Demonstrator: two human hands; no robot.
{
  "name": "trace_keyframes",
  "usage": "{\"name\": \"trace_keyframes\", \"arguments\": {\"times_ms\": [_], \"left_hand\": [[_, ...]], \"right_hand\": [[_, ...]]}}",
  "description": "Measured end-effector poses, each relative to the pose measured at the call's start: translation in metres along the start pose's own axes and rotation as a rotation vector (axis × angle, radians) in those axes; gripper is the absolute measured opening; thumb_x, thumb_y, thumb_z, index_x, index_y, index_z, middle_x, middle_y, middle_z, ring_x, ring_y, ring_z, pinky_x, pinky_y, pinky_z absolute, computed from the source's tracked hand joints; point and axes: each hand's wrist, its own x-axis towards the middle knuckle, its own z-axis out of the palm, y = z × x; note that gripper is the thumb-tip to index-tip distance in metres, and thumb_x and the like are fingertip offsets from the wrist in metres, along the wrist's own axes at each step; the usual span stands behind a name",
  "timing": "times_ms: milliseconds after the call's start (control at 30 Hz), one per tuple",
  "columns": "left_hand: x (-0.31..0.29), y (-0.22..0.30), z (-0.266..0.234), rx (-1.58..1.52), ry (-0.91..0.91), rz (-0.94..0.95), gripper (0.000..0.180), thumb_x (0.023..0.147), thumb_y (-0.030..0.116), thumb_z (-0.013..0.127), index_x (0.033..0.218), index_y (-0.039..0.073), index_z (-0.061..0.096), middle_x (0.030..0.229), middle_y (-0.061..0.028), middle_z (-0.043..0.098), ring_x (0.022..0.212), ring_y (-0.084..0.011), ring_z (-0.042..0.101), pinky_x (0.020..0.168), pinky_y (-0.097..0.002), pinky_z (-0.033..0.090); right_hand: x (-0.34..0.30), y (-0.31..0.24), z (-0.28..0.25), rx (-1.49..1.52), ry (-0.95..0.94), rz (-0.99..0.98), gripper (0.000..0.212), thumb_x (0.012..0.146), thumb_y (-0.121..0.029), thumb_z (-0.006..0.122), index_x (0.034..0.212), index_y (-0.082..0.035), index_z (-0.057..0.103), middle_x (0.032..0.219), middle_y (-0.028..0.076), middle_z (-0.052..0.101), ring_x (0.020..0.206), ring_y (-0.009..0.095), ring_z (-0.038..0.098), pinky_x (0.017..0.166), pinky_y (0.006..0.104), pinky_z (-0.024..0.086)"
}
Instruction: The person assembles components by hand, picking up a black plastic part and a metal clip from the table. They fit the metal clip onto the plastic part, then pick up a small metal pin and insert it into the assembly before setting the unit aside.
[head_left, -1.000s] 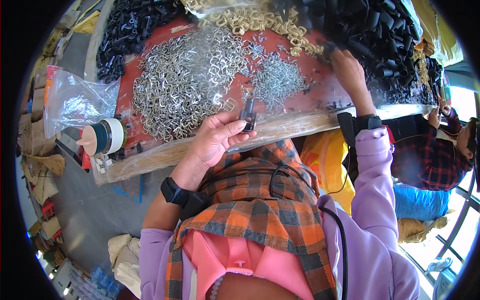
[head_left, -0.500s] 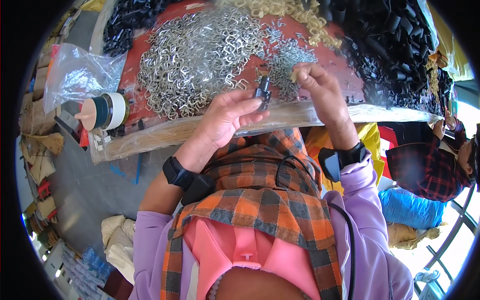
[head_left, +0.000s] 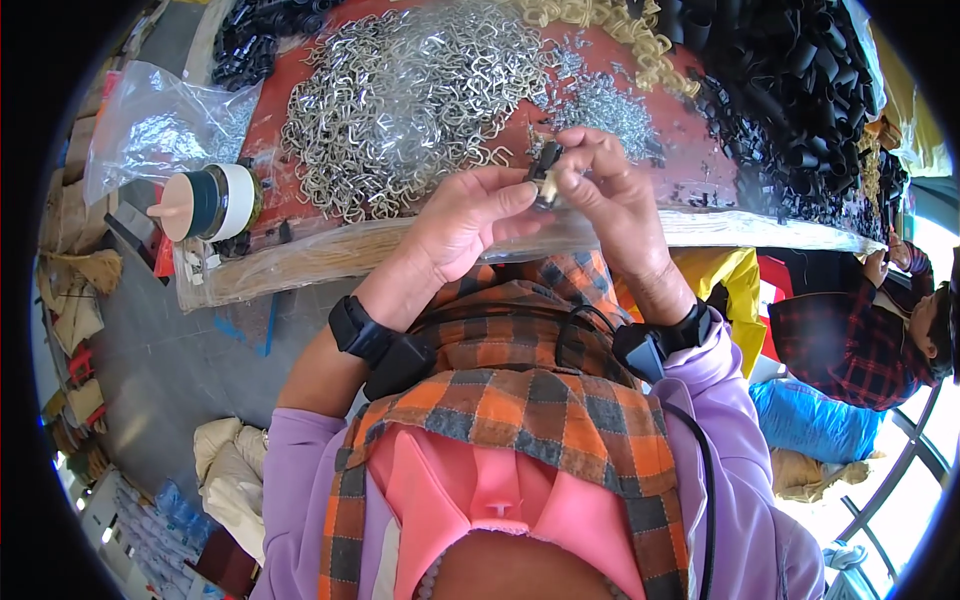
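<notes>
My left hand (head_left: 470, 215) is closed, its thumb and fingers pinching a small black plastic part (head_left: 546, 160) above the table's front edge. My right hand (head_left: 618, 205) comes in from the other side, also closed, with a small cream-coloured plastic piece (head_left: 549, 187) between its fingertips. That piece lies against the black part; whether it sits inside it I cannot tell. Beyond my hands is a heap of bent silvery metal hooks (head_left: 400, 110). Small grey metal pins (head_left: 605, 115) lie in a pile just past my right hand.
Cream plastic rings (head_left: 650, 60) and a heap of black plastic pieces (head_left: 790, 100) cover the far right. A clear plastic bag (head_left: 150, 130) and a lidded jar (head_left: 215, 203) stand at the left edge. Another person (head_left: 850, 335) works at the right.
My right hand has moved left and toward me, bringing the cream piece from beside the pins to the black part. My left hand stays near the same spot, still holding the black part.
</notes>
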Motion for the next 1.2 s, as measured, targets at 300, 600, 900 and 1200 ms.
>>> {"name": "trace_keyframes", "arguments": {"times_ms": [300, 600, 900, 1200], "left_hand": [[0.002, 0.004, 0.004, 0.051, 0.002, -0.037, 0.016, 0.078, 0.009, 0.053, 0.091, 0.0, 0.052, 0.085, -0.01, 0.057, 0.074, -0.019, 0.059, 0.066, -0.0255, 0.05], [0.001, 0.006, 0.004, 0.12, -0.022, -0.064, 0.017, 0.076, 0.011, 0.051, 0.087, -0.002, 0.052, 0.08, -0.0126, 0.057, 0.069, -0.0168, 0.059, 0.061, -0.0219, 0.05], [0.002, 0.004, 0.01, 0.103, 0.048, -0.018, 0.018, 0.077, 0.01, 0.052, 0.089, -0.003, 0.052, 0.083, -0.0118, 0.057, 0.074, -0.0174, 0.058, 0.063, -0.0233, 0.05], [0.001, 0.003, 0.007, 0.075, 0.07, -0.019, 0.02, 0.077, 0.008, 0.053, 0.094, -0.002, 0.051, 0.089, -0.0101, 0.056, 0.078, -0.0175, 0.057, 0.071, -0.0275, 0.048]], "right_hand": [[-0.002, -0.002, -0.006, -0.096, 0.136, -0.002, 0.011, 0.074, -0.01, 0.058, 0.082, -0.004, 0.055, 0.091, 0.005, 0.049, 0.082, 0.014, 0.047, 0.071, 0.0242, 0.038], [0.004, 0.022, -0.091, -1.335, 0.27, -0.22, 0.015, 0.065, -0.007, 0.059, 0.08, -0.005, 0.057, 0.079, 0.012, 0.055, 0.074, 0.03, 0.052, 0.065, 0.0325, 0.041], [-0.001, 0.013, -0.082, -0.756, 0.36, 0.085, 0.011, 0.073, -0.007, 0.056, 0.082, -0.003, 0.057, 0.075, 0.005, 0.055, 0.064, 0.014, 0.049, 0.061, 0.0228, 0.039], [-0.01, -0.008, -0.001, 0.196, 0.171, 0.108, 0.015, 0.078, -0.006, 0.052, 0.093, -0.001, 0.054, 0.074, 0.0, 0.055, 0.065, 0.007, 0.047, 0.06, 0.0194, 0.038]]}}
